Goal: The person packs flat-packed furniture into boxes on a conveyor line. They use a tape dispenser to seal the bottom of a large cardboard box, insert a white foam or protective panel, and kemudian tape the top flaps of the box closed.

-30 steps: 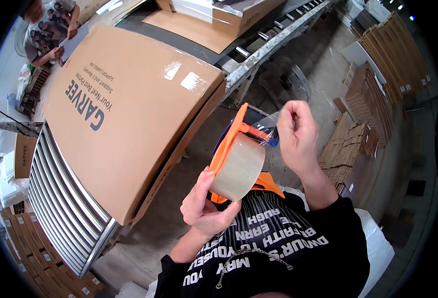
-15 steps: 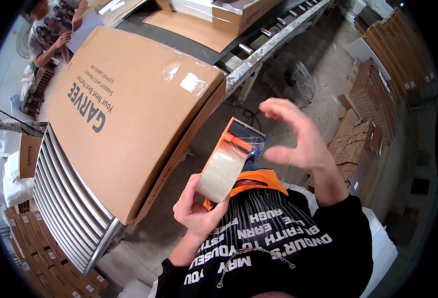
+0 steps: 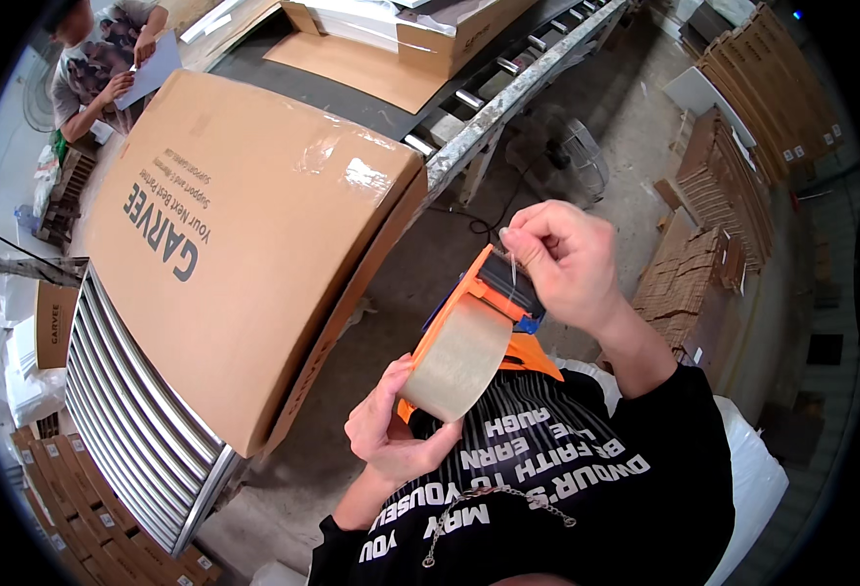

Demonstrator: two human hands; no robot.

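My left hand [image 3: 396, 425] grips an orange tape dispenser [image 3: 477, 280] by its wide roll of clear packing tape [image 3: 457, 359], holding it in front of my body. At the dispenser's dark cutter end, my right hand [image 3: 567, 259] is closed, thumb and fingers pinching a thin loose bit of tape [image 3: 513, 264]. How much tape lies inside those fingers is hidden. To the left, a large flat brown carton [image 3: 264, 244] rests on the roller conveyor, with shiny clear tape at its far right corner. Neither hand touches the carton.
Metal rollers [image 3: 132, 400] run under the carton's near side. Beyond it stands an open carton [image 3: 459, 44] on the line. A person [image 3: 103, 63] at far left handles a white sheet. A floor fan [image 3: 567, 161] and stacked flat cardboard [image 3: 728, 186] stand to the right.
My right hand has come in from open fingers to a pinch at the dispenser's cutter end. The dispenser in my left hand has shifted slightly right and turned.
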